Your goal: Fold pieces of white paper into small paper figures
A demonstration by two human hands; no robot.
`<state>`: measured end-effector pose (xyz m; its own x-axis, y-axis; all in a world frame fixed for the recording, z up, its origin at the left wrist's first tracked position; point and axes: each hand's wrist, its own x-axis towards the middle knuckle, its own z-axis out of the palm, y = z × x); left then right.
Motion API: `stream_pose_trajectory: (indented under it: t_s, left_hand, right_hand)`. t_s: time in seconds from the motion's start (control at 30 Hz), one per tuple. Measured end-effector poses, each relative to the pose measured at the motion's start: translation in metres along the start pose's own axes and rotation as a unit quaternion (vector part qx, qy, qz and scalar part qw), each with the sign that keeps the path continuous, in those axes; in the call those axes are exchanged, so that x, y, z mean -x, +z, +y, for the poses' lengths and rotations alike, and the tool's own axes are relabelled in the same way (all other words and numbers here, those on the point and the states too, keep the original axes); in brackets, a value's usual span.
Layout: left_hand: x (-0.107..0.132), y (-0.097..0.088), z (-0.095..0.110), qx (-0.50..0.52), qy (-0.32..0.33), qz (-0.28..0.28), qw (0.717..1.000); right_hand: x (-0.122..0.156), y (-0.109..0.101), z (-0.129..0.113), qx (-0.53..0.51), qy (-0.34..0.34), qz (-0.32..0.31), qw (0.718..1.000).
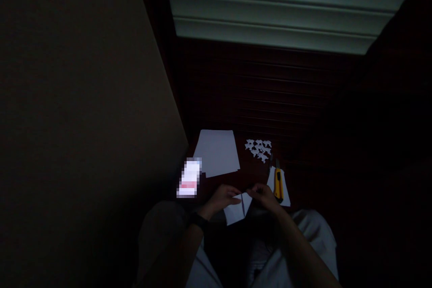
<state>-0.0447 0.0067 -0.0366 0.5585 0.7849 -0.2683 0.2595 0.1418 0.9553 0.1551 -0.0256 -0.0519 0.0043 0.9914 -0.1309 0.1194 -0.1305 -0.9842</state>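
In a dim scene, both hands meet over a small white piece of paper (237,210) held just above my lap. My left hand (221,198) grips its left edge with curled fingers. My right hand (265,197) pinches the paper's upper right part. The paper shows a crease down its middle. A dark watch sits on my left wrist.
A stack of white sheets (218,152) lies on the dark wooden surface ahead. Several small folded paper figures (259,149) sit to its right. A yellow utility knife (278,183) rests on a paper scrap. A bright pixelated object (189,177) lies left. A wall stands at left.
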Motion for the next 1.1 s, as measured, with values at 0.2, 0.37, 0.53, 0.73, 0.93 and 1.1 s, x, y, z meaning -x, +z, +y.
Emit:
stream_pose_trajectory:
  t_s: [0.2,0.37,0.53,0.73,0.93,1.1]
  left_hand:
    - [-0.0036,0.0021,-0.0069,0.015,0.052,0.052,0.997]
    - [-0.0032,0.0005,-0.0091,0.033,0.079,0.058,0.995]
    - [-0.003,0.0,-0.0091,0.016,0.071,0.058,0.996]
    - [-0.0028,0.0005,-0.0091,0.02,0.076,0.052,0.996]
    - [-0.0019,0.0019,-0.0072,0.028,0.055,0.049,0.997]
    - [-0.001,0.0016,-0.0049,0.033,0.059,0.054,0.996]
  right_hand:
    - [0.0006,0.0029,-0.0012,0.07,-0.032,0.028,0.997]
    - [0.0018,0.0052,-0.0021,0.103,-0.048,0.04,0.993]
    - [0.0024,0.0061,-0.0019,0.105,-0.053,0.04,0.992]
    - [0.0048,0.0075,-0.006,0.126,-0.067,0.045,0.989]
    - [0.0033,0.0073,-0.0046,0.134,-0.06,0.049,0.988]
    - [0.0038,0.0065,-0.0041,0.13,-0.049,0.044,0.989]
